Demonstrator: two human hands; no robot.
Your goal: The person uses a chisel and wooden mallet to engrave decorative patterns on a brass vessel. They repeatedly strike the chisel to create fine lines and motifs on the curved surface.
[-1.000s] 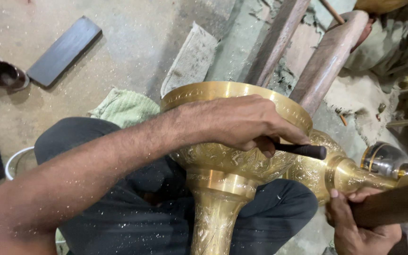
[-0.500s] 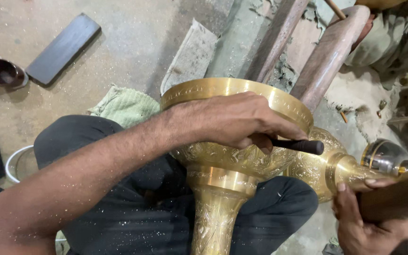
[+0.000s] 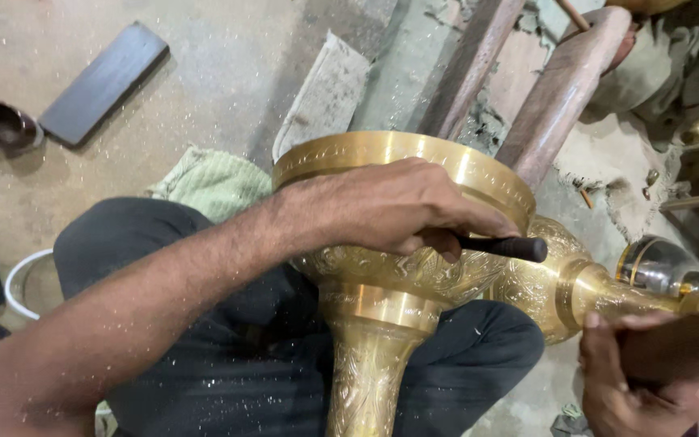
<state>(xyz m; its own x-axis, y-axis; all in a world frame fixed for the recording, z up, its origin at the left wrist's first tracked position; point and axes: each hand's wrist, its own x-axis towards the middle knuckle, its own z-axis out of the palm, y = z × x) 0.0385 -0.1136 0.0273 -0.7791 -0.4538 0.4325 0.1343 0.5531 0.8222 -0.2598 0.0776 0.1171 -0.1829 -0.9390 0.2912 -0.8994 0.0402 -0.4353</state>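
Brass vase lies across the person's lap above the floor, bowl rim up. Left hand is closed around a dark punch set against the engraved bowl; right hand grips a wooden mallet. Best keep the punch steady and square, with light, even strikes.

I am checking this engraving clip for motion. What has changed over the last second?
Little. The right hand with its wooden mallet dipped lower at the frame's right edge half a second ago and has come back up beside the brass piece's neck. The left hand stays closed on the dark tool against the engraved brass bowl, which has not shifted.
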